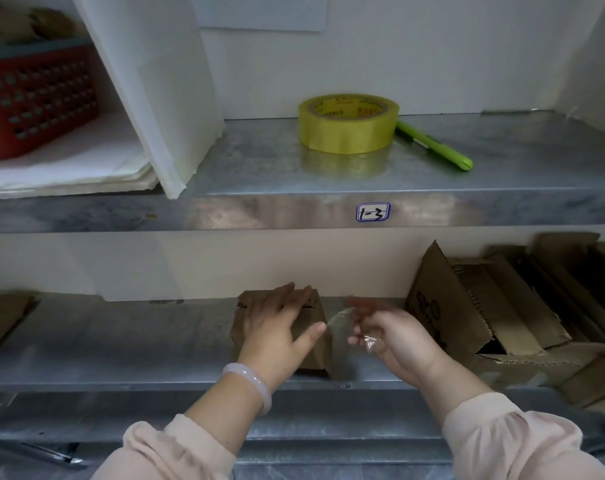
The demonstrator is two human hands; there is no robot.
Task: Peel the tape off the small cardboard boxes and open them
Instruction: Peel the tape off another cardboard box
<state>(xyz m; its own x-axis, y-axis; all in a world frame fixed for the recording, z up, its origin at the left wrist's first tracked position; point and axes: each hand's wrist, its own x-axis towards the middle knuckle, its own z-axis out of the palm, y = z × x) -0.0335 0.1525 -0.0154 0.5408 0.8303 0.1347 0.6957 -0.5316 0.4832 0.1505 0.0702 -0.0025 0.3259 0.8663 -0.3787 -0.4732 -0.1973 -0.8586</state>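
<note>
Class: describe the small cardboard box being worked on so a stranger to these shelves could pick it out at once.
On the lower metal shelf, below the label reading 1-3, sits a small brown cardboard box. Unlike the opened boxes piled to its right, it stands alone mid-shelf with the left hand resting flat on top.

I saw a yellow tape roll [348,124] and lime-green pen [436,147] on the far grey shelf [259,161], a red basket [34,98] gridded with holes far left, and a brown box [315,355] and clear tape strip [341,318] near.
</note>
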